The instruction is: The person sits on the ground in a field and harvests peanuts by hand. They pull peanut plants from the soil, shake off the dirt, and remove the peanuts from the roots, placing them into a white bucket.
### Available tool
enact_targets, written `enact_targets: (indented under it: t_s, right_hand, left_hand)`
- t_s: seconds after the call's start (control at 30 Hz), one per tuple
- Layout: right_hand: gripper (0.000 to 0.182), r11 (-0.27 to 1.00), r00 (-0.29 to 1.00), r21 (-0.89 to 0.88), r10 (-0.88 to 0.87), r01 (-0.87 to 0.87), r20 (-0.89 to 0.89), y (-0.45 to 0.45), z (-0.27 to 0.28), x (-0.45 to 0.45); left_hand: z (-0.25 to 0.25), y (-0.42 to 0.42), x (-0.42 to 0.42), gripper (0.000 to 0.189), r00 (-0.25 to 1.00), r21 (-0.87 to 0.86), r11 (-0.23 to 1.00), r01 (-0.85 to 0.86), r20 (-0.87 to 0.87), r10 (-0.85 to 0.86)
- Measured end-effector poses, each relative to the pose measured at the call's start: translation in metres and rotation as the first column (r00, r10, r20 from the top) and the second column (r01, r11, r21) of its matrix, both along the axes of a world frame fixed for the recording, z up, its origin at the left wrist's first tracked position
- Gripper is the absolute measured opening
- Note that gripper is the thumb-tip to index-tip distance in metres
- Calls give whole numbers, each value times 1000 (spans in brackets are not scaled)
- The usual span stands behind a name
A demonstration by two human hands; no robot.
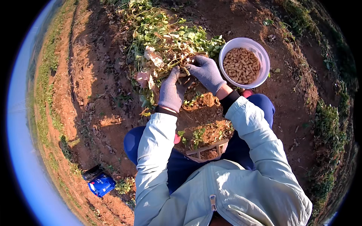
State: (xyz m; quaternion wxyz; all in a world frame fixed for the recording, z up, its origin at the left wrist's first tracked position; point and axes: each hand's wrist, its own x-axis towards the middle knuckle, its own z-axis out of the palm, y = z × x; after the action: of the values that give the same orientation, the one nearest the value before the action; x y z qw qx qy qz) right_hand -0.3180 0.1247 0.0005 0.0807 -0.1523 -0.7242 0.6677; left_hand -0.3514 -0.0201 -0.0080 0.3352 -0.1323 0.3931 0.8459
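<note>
A heap of uprooted peanut plants (169, 36) with green leaves and dry, pale ones lies in front of me. My left hand (172, 91), in a grey knit glove, grips the near stems, thumb on top and fingers partly hidden beneath. Close beside it, my right hand (206, 74), gloved alike, pinches the stem and root end between thumb and fingers. Whether a pod sits in that pinch is hard to see. To the right of my right hand, a white plastic bucket (266, 60) holds many unshelled peanuts (241, 65).
A low plastic crate-like seat (208, 147) shows between my legs. On the left soil lie a blue printed bag (102, 185) and a black object (92, 173). Rows of plants (329, 124) run along the right side. Bare reddish soil (288, 113) borders the bucket.
</note>
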Motion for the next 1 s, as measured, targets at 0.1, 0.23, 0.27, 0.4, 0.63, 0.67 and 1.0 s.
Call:
enact_targets:
  t_s: [0.1,0.23,0.27,0.4,0.63,0.67,1.0]
  right_hand:
    - [27,990,995,98,101,-99,-12,4,5,3]
    - [22,891,945,332,327,-311,6,7,9,5]
    - [21,851,904,422,403,-312,-143,-3,6,9]
    - [13,965,967,-137,237,-224,90,-4,-2,24]
    - [26,748,984,-657,172,-95,53,-14,0,19]
    - [25,757,987,-652,135,-44,90,-16,-2,17]
    - [27,952,968,178,249,-251,30,-21,4,21]
  left_hand:
    - [5,-1,2,25,998,18,998,-59,-21,60]
    - [0,2,-5,23,968,-35,969,-245,50,247]
    - [-1,1,-5,24,965,-21,967,-253,72,253]
    - [20,12,-3,33,983,58,986,-155,105,149]
    - [-4,5,-6,27,1000,175,984,0,29,-6]
    - [-7,5,-5,25,999,125,991,51,-14,-49]
    - [15,0,-6,42,971,-53,970,-237,26,239]
